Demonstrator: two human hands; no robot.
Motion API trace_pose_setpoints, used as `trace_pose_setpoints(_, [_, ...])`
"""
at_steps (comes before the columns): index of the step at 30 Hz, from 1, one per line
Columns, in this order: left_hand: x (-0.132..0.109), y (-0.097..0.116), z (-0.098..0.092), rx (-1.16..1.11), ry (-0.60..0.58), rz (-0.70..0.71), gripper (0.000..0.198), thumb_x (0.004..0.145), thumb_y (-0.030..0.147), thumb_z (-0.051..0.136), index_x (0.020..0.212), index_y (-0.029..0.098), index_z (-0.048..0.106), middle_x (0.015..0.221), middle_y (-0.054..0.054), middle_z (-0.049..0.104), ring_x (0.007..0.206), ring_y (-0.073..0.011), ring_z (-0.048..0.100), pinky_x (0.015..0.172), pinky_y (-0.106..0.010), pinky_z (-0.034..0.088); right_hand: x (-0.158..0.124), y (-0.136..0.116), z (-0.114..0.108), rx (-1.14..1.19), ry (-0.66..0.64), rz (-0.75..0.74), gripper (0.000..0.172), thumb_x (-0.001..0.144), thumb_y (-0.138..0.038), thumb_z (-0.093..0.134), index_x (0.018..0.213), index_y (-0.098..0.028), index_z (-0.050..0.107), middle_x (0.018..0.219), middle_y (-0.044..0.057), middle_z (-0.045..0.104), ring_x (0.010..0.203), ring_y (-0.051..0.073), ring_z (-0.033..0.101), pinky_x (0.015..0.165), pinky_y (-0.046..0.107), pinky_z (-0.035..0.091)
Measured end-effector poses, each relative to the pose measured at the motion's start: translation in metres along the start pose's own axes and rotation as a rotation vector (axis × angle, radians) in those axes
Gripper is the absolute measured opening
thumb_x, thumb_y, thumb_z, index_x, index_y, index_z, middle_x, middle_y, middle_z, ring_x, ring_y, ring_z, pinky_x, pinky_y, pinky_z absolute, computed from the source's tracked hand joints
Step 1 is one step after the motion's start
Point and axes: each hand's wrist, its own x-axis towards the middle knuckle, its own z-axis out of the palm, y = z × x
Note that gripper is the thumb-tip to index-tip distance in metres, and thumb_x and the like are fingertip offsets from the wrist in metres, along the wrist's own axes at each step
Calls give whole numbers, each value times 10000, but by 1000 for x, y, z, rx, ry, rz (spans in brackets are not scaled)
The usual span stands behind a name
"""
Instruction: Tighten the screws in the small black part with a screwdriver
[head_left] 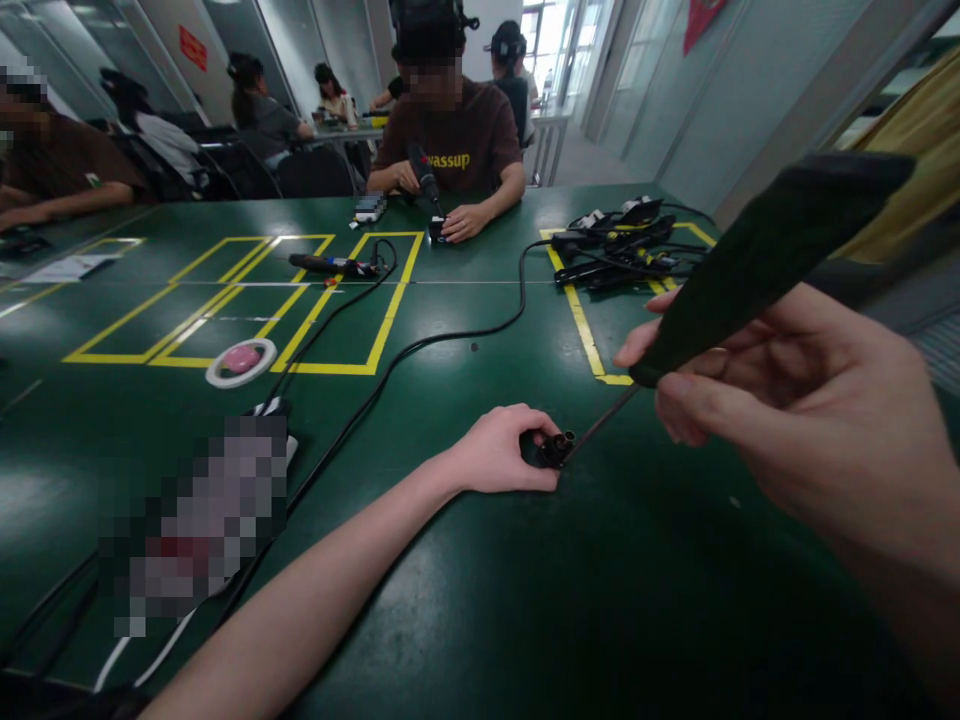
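Observation:
My right hand (810, 390) grips a screwdriver (757, 265) by its wide dark handle, fingers on one side and thumb on the other. The thin metal shaft slants down to the left, and its tip is at a small black part (553, 450) with short round tube-like ends. Whether the tip touches a screw is too small to tell. Between thumb and curled fingers, my left hand (506, 450) steadies that black part on the green table (465, 590).
Black cables and devices (622, 240) lie heaped in a yellow-taped area at right. A long cable (450, 335) crosses the table. A white tape roll (240, 362) and a blurred-out object (210, 510) lie left. Opposite, a person (450, 140) holds a power tool (424, 175).

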Motion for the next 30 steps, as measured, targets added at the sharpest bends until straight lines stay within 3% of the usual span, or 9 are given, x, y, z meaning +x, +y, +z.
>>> trace_pose_setpoints(5, [0, 0, 0, -1, -6, 8, 290, 650, 183, 802, 933, 176, 739, 877, -5, 685, 787, -162, 613, 716, -258, 482, 1, -2, 0, 60, -46, 9, 284, 679, -78, 717, 893, -264, 700, 811, -51, 780, 435, 84, 568, 362, 196, 492])
trace_pose_setpoints(14, [0, -1, 0, 2, 3, 31, 274, 666, 208, 809, 928, 173, 738, 872, -6, 690, 795, -167, 616, 729, -264, 482, -2, 5, -4, 98, -98, 3, 311, 747, -84, 754, 989, -278, 727, 830, -50, 783, 531, 93, 639, 480, 203, 575])
trace_pose_setpoints(22, [-1, -2, 0, -86, 16, 47, 408, 690, 223, 807, 1088, 171, 733, 926, -24, 721, 835, -180, 642, 776, -286, 507, 1, 2, -2, 45, -72, 29, 188, 718, -174, 837, 843, -244, 716, 792, -21, 802, 509, 81, 634, 441, 140, 546])
trace_pose_setpoints(30, [-1, -1, 0, -125, 30, 21, 300, 676, 222, 801, 964, 159, 741, 910, -20, 711, 789, -162, 622, 751, -276, 503, 0, 5, -8, 102, -93, 29, 293, 650, -123, 887, 871, -296, 803, 858, -57, 790, 734, 89, 719, 684, 140, 614])
